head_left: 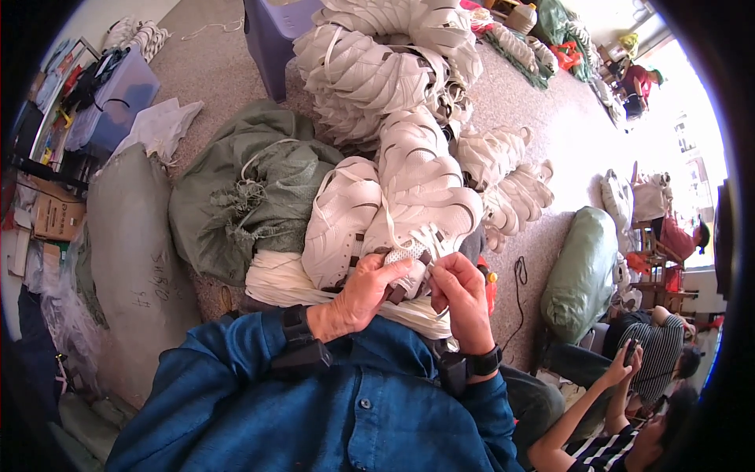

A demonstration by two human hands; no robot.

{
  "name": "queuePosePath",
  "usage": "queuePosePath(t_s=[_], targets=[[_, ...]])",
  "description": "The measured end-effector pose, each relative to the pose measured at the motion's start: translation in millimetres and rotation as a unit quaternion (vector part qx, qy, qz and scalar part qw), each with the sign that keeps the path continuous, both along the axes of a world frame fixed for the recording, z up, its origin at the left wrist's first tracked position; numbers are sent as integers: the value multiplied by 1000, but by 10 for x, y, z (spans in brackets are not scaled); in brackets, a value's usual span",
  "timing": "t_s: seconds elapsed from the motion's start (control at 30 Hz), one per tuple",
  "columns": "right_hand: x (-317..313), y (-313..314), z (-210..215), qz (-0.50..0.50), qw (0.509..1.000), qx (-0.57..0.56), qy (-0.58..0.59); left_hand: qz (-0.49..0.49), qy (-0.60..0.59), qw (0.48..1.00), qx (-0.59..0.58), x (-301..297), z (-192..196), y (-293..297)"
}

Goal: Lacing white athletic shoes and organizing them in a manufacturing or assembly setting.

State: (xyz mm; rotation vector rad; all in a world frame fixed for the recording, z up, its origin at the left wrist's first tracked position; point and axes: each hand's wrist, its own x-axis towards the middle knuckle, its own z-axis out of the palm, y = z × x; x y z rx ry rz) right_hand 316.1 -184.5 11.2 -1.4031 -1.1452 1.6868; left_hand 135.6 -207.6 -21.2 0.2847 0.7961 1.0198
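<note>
A white shoe upper (417,211) lies in front of my body, its toe away from me and its white lace (425,238) threaded part way up. My left hand (362,294) is closed on the upper's near left edge, the thumb on top by the tongue. On the opposite side my right hand (464,297) pinches the lace between thumb and fingertips. Another white upper (344,211) rests just to the left. Beyond the held one, more uppers (415,134) overlap in a row. A cream cloth bundle (275,279) sits beneath, close to my shirt.
Coiled bundles of white uppers (370,86) rise ahead beside a purple plastic stool (266,47). Green (212,204) and grey (134,259) sacks stand left; a green sack (586,267) lies right. A person (621,417) holding a phone sits at lower right, others farther back.
</note>
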Motion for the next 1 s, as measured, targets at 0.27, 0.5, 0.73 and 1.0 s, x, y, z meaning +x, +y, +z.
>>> queuePosePath(t_s=[0.27, 0.5, 0.73, 1.0], targets=[[-89, -18, -120, 16, 983, 139, -115, 10, 16, 1000, -2, 3, 32, 12], [-63, -79, -165, -18, 978, 147, -145, -24, 55, 998, 33, -4, -36, 0], [-78, -10, 73, 70, 902, 301, -300, -58, 95, 990, 84, -46, 14, 5], [-113, -3, 40, 94, 876, 361, -306, -15, 53, 998, 43, 7, -115, 10]])
